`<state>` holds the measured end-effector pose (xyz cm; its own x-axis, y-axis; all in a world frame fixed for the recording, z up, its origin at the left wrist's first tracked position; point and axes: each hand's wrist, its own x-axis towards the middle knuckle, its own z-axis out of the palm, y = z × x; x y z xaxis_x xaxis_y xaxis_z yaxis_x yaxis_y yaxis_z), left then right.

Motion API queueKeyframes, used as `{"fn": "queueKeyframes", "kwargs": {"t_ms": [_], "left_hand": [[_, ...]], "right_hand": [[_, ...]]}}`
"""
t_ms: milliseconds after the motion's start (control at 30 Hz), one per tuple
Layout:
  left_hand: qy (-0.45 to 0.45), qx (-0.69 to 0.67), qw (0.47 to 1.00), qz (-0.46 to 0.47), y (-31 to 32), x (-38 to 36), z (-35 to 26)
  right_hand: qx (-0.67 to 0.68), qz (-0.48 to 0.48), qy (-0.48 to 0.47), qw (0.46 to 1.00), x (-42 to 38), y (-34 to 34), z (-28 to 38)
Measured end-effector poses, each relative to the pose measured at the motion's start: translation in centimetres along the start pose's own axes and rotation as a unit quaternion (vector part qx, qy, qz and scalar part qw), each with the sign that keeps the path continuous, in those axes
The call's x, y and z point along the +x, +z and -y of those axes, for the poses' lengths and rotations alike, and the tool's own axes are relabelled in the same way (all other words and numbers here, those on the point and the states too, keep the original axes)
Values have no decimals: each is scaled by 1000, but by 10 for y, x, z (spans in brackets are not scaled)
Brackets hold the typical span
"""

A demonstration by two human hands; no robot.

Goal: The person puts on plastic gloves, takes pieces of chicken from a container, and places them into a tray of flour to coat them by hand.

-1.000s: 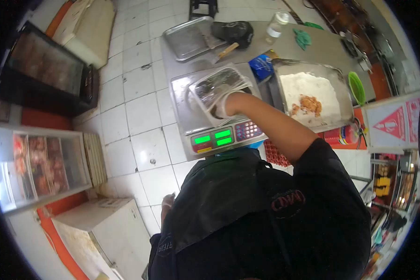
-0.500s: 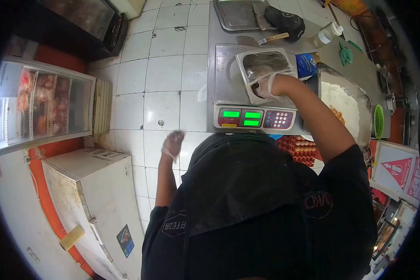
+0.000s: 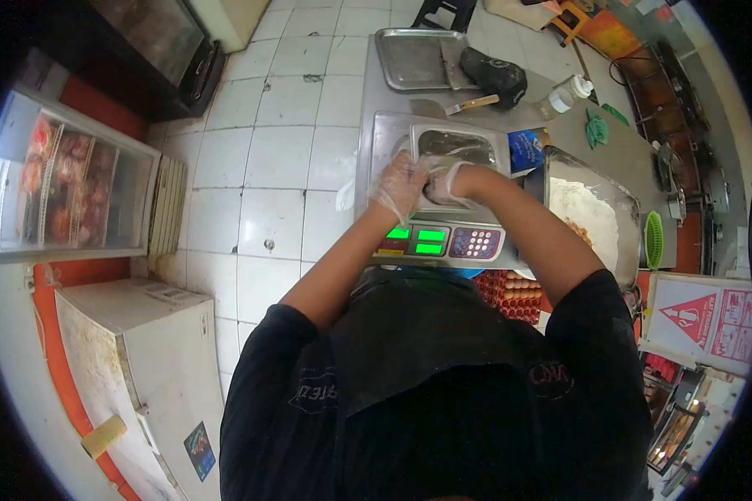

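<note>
A rectangular metal pan, its inside lined or covered with clear plastic film, stands on the steel platform of a digital scale. My left hand, in a clear plastic glove, is at the pan's near left corner with its fingers closed. Beside it, my right hand, gloved too, curls its fingers over the near side of the pan. A small dark patch shows between the hands; what the fingertips grip is hidden. The scale's green displays are lit, the left one partly covered by my wrist.
Right of the scale are a blue packet and a large tray of white flour. Behind lie a scraper, a dark cap, a metal tray and a bottle. Egg trays sit below the table edge.
My left hand has come up from beside the table to the pan, next to my right hand. The right hand stays at the pan's near side. The camera view has shifted.
</note>
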<state>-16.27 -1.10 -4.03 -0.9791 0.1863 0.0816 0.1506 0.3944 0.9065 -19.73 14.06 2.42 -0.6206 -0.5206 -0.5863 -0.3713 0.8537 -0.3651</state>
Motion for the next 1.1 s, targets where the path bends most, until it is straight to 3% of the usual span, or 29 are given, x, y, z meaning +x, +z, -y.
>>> {"fn": "queueKeyframes", "kwargs": {"t_ms": [33, 100, 167, 200, 233, 267, 333, 367, 400, 433, 467, 500, 533, 600, 667, 767, 800, 867, 1000, 1067, 1100], "left_hand": [[-3, 13, 1000, 3, -2, 0, -3], [-6, 40, 999, 6, -4, 1, -6], [0, 23, 1000, 13, -5, 4, -2], [3, 24, 1000, 14, -5, 8, 4], [25, 46, 999, 13, -5, 11, 12], [44, 68, 997, 13, -6, 12, 18], [31, 71, 996, 42, -15, 13, 13], [23, 75, 995, 66, -20, 15, 14], [98, 129, 985, 56, -19, 18, 26], [88, 128, 986, 60, -27, 11, 23], [7, 31, 998, 61, -41, 7, 8], [-71, -66, 994, 56, -55, 5, -1], [-77, -65, 994, 49, -68, 1, 2], [-67, -62, 995, 33, -98, -12, 13], [-95, -40, 994, 21, -126, -27, 26], [-150, -56, 987, -32, -151, -50, 36], [-178, -94, 977, -76, -155, -56, 37], [-165, -110, 975, -96, -161, -67, 51], [-179, -198, 952, -147, -152, -76, 72], [-187, -232, 940, -164, -147, -78, 69], [-193, -228, 941, -159, -145, -77, 65]], "right_hand": [[23, -10, -38, 999, 0, 0, 1], [33, -12, -24, 999, -12, -13, 16], [126, 36, 22, 991, -41, -37, 39], [126, 33, 23, 991, -31, -28, 15], [175, 18, -160, 971, -13, -9, -26], [221, 5, -336, 916, -5, 4, -49], [314, 31, -43, 948, -61, -34, -11], [452, 25, -58, 890, -81, -40, -12], [580, 19, -70, 811, -102, -41, -22], [660, -36, -103, 744, -120, -40, -26], [727, -89, -134, 668, -138, -40, -29], [781, -122, -164, 590, -156, -41, -31], [827, -154, -192, 505, -176, -42, -35], [825, -319, -173, 433, -209, -41, -46], [806, -303, -267, 434, -233, -39, -61], [804, -320, -291, 408, -260, -25, -90], [806, -320, -288, 406, -264, -21, -87], [835, -317, -280, 350, -270, -13, -81], [814, -366, -300, 337, -269, 3, -87], [807, -452, -225, 306, -265, 3, -81], [807, -452, -225, 307, -265, 3, -82]]}}
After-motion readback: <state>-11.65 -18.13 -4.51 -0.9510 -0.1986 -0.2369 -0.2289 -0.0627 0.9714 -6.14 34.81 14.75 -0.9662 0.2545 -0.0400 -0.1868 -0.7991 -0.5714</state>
